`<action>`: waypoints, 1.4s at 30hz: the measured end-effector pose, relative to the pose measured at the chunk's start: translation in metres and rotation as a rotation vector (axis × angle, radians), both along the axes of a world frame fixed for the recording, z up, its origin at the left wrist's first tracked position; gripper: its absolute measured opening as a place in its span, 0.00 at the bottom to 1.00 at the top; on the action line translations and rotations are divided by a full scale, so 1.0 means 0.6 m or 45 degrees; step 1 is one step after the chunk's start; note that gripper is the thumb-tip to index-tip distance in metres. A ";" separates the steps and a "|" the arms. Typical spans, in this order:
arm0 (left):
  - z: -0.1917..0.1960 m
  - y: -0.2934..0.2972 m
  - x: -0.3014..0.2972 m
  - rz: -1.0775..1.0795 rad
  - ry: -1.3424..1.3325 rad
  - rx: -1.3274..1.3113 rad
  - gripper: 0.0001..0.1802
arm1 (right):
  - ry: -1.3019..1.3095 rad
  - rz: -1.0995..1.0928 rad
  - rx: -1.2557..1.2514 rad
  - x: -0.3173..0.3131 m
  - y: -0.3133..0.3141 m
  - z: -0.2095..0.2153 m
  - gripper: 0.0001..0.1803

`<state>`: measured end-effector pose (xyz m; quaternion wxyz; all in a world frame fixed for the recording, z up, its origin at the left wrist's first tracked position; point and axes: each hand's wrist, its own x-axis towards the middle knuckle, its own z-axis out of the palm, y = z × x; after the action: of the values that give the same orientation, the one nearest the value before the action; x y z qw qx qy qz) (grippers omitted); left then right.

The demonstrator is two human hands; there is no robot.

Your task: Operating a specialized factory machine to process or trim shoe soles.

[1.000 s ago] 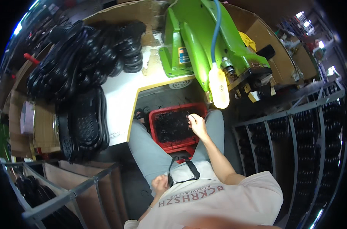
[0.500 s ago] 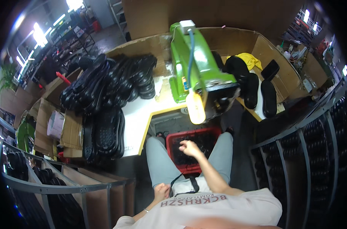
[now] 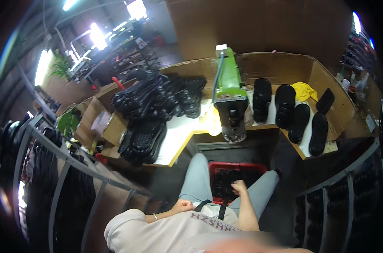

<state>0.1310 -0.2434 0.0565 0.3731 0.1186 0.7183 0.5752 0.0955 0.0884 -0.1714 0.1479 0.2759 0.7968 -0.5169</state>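
My left hand [image 3: 184, 205] rests at my lap beside a black strap [image 3: 203, 205], its fingers curled closed; whatever might be inside is hidden. My right hand [image 3: 239, 187] is held above my right thigh, at the right part of a red bin [image 3: 212, 169] full of dark scraps between my legs. Its fingers are folded in too, and I cannot make out anything in them. Ahead of both hands stands a green machine [image 3: 230, 78] with a dark head and a lit yellow lamp [image 3: 214, 122]. Neither hand touches it.
Black shoe soles [image 3: 158, 95] are heaped on the white, yellow-edged table [image 3: 179, 141] at left. Several more soles [image 3: 299, 122] and a yellow cloth [image 3: 303, 90] lie at right. Cardboard walls [image 3: 280, 63] ring the table; metal racks [image 3: 84, 170] flank me.
My view has swung, so the table and machine sit further right and the machine appears more head-on. The right hand has drawn back from over the bin, its fingers now curled.
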 end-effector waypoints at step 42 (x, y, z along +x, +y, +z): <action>-0.099 -0.092 -0.024 0.275 -0.953 0.687 0.19 | -0.247 -0.185 -0.130 -0.001 -0.086 -0.075 0.12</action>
<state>0.1168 -0.2987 -0.0028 0.5003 -0.0794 0.3677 0.7799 0.0947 0.0370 -0.2166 0.2003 0.3738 0.7292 -0.5370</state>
